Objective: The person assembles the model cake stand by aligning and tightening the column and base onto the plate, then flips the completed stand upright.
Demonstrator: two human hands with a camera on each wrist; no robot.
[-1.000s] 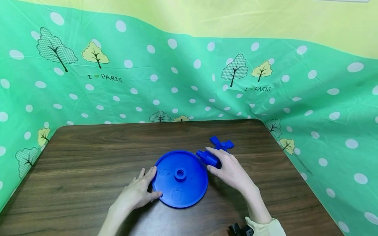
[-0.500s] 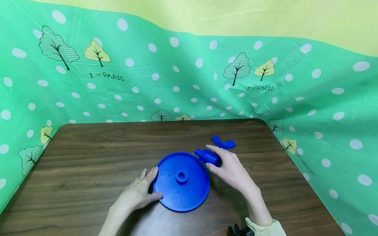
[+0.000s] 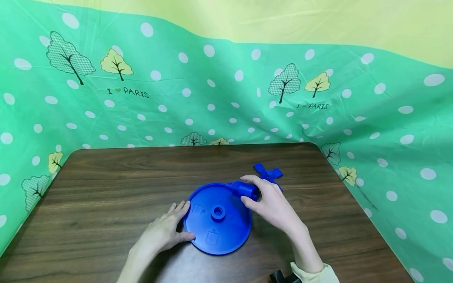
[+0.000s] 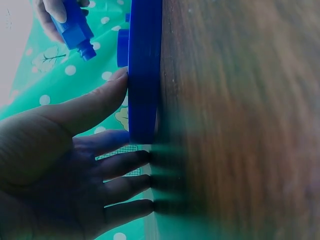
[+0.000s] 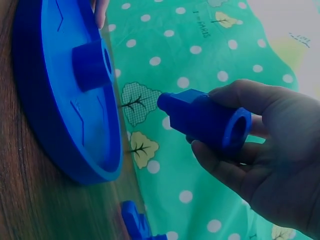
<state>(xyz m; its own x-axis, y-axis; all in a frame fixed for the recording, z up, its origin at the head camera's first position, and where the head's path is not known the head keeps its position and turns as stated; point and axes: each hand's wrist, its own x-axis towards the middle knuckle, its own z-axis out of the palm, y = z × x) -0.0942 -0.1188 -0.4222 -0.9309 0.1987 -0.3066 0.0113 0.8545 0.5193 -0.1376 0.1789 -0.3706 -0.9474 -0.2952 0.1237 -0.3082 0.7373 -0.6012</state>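
A round blue plastic disc (image 3: 226, 236) with a raised rim and a hollow central boss (image 3: 218, 213) lies on the wooden table. My left hand (image 3: 164, 228) rests at its left edge, thumb on the rim, the other fingers straight and spread along the side and table. In my right hand (image 3: 270, 202) a blue plastic connector (image 5: 200, 117) is pinched between thumb and fingers, held above the disc's upper right edge. One end is a narrow threaded neck, the other a wide hollow opening, which shows in the right wrist view. Behind that hand lies a blue piece with flat arms (image 3: 267, 172).
The dark wooden table (image 3: 124, 177) reaches back to a green dotted cloth (image 3: 212, 98) hanging behind and beside it. A black device (image 3: 284, 277) sits by the right sleeve at the bottom edge.
The right hand has carried the connector a little left, so it now overlaps the disc's upper right edge. The connector tilts differently. The left hand stays at the disc.
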